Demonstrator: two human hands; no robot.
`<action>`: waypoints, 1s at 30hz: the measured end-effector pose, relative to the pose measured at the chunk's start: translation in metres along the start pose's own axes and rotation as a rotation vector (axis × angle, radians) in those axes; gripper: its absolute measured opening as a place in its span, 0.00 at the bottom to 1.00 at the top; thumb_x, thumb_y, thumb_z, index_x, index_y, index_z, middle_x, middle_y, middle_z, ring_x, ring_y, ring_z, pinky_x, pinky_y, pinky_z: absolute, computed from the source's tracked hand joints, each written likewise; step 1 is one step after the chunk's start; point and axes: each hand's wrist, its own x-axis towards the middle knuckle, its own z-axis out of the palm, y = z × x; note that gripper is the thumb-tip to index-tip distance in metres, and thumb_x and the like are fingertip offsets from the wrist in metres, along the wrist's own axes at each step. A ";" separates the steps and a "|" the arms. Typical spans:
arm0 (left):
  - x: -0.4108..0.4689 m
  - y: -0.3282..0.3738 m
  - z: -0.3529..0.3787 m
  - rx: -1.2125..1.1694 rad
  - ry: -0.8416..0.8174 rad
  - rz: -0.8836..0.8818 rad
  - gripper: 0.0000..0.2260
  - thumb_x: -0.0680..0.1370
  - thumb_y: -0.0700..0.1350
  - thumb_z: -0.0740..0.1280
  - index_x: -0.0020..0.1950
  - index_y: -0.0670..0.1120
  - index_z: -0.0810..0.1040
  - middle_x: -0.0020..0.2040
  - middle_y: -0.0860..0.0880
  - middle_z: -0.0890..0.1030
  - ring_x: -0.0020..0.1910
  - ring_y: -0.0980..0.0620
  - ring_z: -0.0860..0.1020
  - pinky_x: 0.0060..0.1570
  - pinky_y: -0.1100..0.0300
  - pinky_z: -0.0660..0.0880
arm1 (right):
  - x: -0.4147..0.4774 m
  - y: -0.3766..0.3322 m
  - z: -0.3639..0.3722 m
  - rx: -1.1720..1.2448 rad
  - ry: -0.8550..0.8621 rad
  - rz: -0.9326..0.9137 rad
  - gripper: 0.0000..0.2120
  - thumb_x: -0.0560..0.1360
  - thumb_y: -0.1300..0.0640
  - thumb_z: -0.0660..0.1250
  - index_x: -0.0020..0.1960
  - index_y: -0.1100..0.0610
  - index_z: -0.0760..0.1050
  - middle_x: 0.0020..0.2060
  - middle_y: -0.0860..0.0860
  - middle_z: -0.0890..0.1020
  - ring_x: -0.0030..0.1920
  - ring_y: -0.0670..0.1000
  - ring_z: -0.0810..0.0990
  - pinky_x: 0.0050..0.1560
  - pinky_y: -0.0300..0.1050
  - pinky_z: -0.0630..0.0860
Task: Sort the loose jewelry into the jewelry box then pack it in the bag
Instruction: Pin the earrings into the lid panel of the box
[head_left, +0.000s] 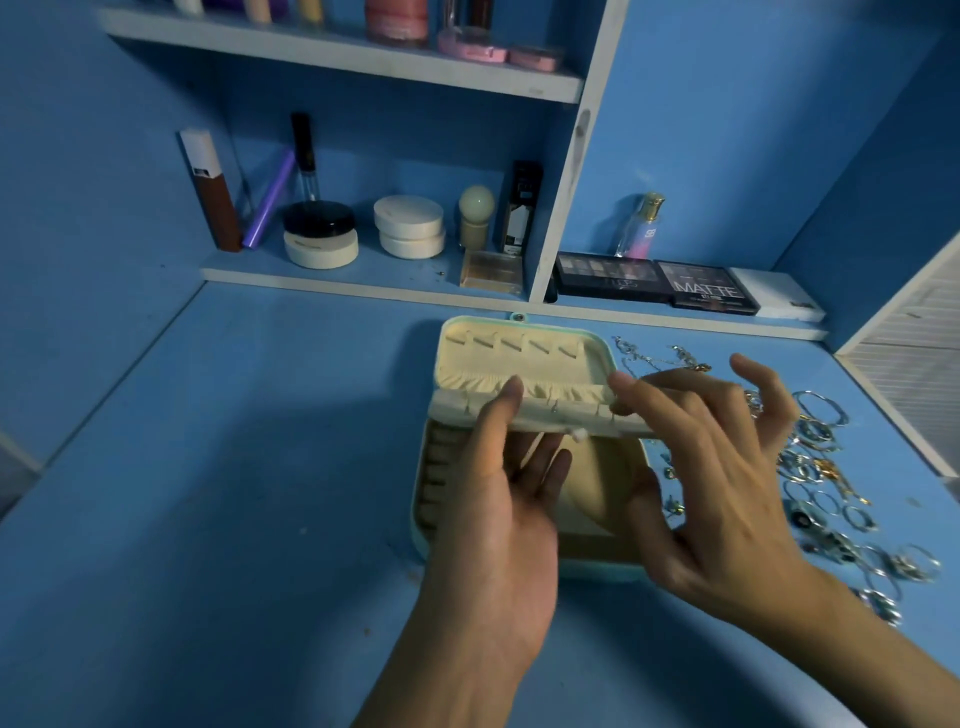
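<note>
**Both hands on the earring flap of the open jewelry box**

The mint jewelry box (519, 364) lies open on the blue desk (208, 493), lid tilted back. The left hand (498, 519) and right hand (711, 483) each pinch the cream earring flap (550, 413), thumb beneath and fingers on top, holding it raised over the tray so it hides most of the compartments; ring slots (436, 483) show at the tray's left edge. Loose rings (831, 493) and chain necklaces (660, 358) are scattered just right of the box, partly behind the right hand. Eyeshadow palettes (654, 283) and compact jars (363, 228) sit on the shelf (249, 271) behind.
</note>
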 end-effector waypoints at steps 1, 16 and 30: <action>0.000 -0.001 -0.001 -0.021 0.019 0.005 0.17 0.65 0.44 0.70 0.53 0.46 0.81 0.45 0.48 0.80 0.44 0.51 0.76 0.53 0.57 0.73 | 0.001 0.000 -0.004 0.038 -0.003 0.022 0.29 0.64 0.62 0.56 0.66 0.58 0.64 0.47 0.52 0.76 0.55 0.53 0.72 0.67 0.59 0.54; -0.001 -0.004 -0.009 0.014 -0.003 0.038 0.13 0.63 0.39 0.65 0.46 0.46 0.76 0.45 0.48 0.81 0.54 0.50 0.80 0.61 0.54 0.72 | 0.007 0.092 -0.021 0.315 -0.526 0.490 0.14 0.73 0.63 0.68 0.46 0.43 0.78 0.39 0.45 0.82 0.41 0.39 0.77 0.41 0.31 0.71; 0.000 -0.004 -0.012 0.028 0.002 0.043 0.15 0.63 0.39 0.65 0.49 0.46 0.77 0.48 0.48 0.81 0.56 0.49 0.80 0.62 0.52 0.72 | -0.001 0.117 -0.006 0.139 -0.704 0.345 0.06 0.71 0.59 0.71 0.45 0.50 0.82 0.43 0.47 0.81 0.43 0.42 0.75 0.43 0.23 0.66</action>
